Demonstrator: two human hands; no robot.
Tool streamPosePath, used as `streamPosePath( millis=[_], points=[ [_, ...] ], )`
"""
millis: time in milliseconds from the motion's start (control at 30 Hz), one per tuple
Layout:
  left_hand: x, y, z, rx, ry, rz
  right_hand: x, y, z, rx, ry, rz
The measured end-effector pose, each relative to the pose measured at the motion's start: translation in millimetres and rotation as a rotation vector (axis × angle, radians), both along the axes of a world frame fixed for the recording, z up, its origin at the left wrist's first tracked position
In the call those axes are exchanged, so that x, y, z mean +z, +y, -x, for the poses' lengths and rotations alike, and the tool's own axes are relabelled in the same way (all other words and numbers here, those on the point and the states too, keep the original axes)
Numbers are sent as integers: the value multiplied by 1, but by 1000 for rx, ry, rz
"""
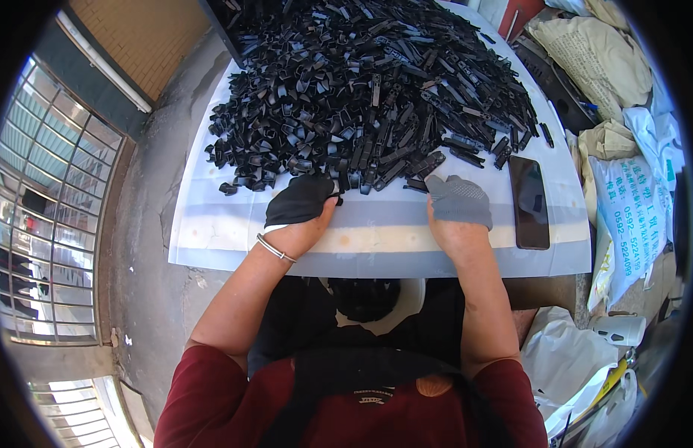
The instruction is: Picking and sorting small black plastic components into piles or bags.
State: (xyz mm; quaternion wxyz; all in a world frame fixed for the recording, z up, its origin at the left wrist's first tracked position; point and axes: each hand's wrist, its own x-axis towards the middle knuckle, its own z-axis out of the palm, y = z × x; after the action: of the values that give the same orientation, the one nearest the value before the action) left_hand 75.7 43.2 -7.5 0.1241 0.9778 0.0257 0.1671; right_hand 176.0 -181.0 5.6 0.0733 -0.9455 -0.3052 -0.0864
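Note:
A large heap of small black plastic parts covers much of the table, with curved clip-like pieces on the left and longer narrow strips on the right. At the heap's near edge, my left hand wears a black fingerless-looking glove and is closed, with a small black plastic piece at its thumb and fingertips. My right hand, in a grey dotted glove, is curled beside a narrow black strip at its fingertips. Whether those fingers grip the strip is hard to see, as the glove hides most of them.
A dark smartphone lies on the white-covered table right of my right hand. Stuffed sacks and a white plastic bag crowd the right side. Barred windows stand at the left, beyond a concrete floor.

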Motion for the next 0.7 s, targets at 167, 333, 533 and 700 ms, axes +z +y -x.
streamPosePath(
  millis=[167, 333, 533, 700],
  points=[
    [-17, 2, 19, 21, -171, -14, 2, 8, 19, 101, 96, -142],
    [3, 31, 3, 87, -320, -168, 2, 9, 26, 179, 220, -297],
    [1, 62, -30, 52, -87, -156, -2, 17, 20, 103, 36, -304],
    [3, 40, -11, -103, -124, -175, 4, 16, 10, 542, -245, -244]
  ],
)
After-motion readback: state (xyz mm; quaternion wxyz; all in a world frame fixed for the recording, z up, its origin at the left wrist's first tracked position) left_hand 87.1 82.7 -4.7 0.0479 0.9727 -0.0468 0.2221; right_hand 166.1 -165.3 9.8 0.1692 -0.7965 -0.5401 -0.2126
